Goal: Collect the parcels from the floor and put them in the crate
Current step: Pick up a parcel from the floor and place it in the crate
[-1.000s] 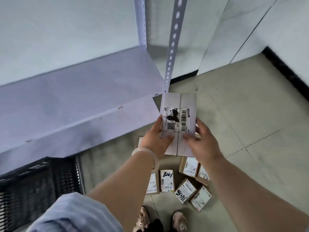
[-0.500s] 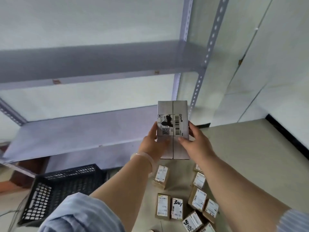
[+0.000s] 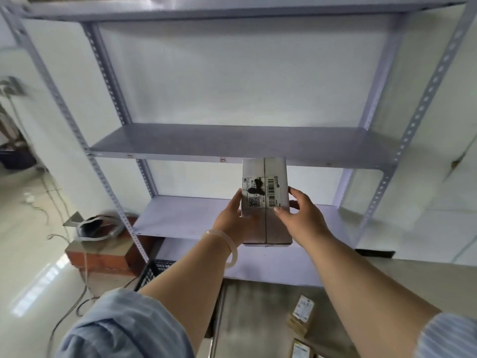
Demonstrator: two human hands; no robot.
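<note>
I hold a tall cardboard parcel (image 3: 265, 182) with a barcode label upright in front of the grey shelving. My left hand (image 3: 233, 219) grips its left side and my right hand (image 3: 300, 215) grips its right side, thumb on the front face. A corner of the black mesh crate (image 3: 154, 270) shows low under the bottom shelf, mostly hidden by my left arm. More small labelled parcels (image 3: 303, 310) lie on the floor at the lower right, near the frame's edge.
The grey metal shelf unit (image 3: 232, 140) with perforated uprights fills the view ahead. A red-brown block (image 3: 103, 257) with a metal object and cables on it stands at the left of the rack. White walls lie behind and to the right.
The view has tilted up from the floor to the shelves. The parcel stays gripped in both hands and has risen in front of the rack. The crate and floor parcels have slid mostly out of view.
</note>
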